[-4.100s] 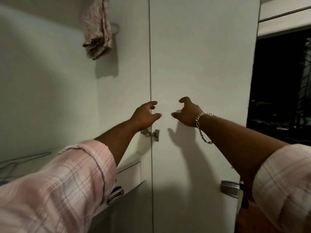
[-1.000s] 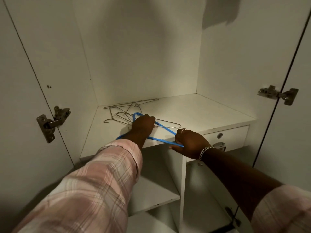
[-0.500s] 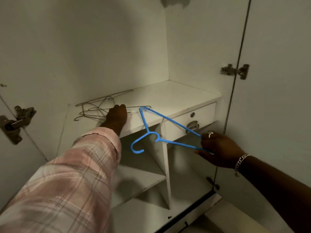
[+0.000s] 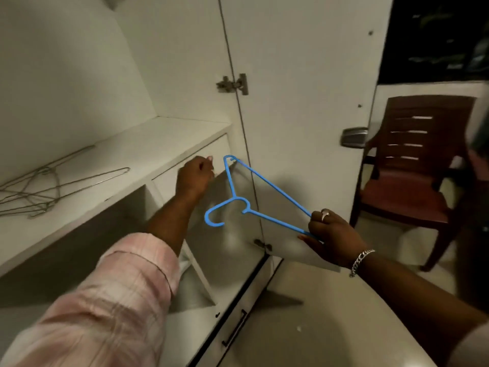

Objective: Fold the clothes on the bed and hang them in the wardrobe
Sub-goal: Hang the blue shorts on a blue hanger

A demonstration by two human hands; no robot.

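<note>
My right hand (image 4: 330, 235) grips one corner of a blue plastic hanger (image 4: 267, 182) and holds it in the air in front of the open wardrobe, hook pointing down and left. My left hand (image 4: 195, 174) hovers by the drawer front (image 4: 169, 178) under the wardrobe shelf (image 4: 158, 139), fingers loosely curled, holding nothing. Several thin wire hangers (image 4: 39, 192) lie in a tangle on the left of that shelf. No clothes and no bed are in view.
The right wardrobe door (image 4: 304, 102) stands open, with a metal handle (image 4: 353, 137) at its edge. A dark red plastic chair (image 4: 412, 165) stands on the floor beyond the door. Below the shelf are open compartments (image 4: 116, 226).
My right hand has pulled the blue hanger off the shelf and out to the right. My left hand has left the wire hangers and moved right to the drawer front. My view has swung right.
</note>
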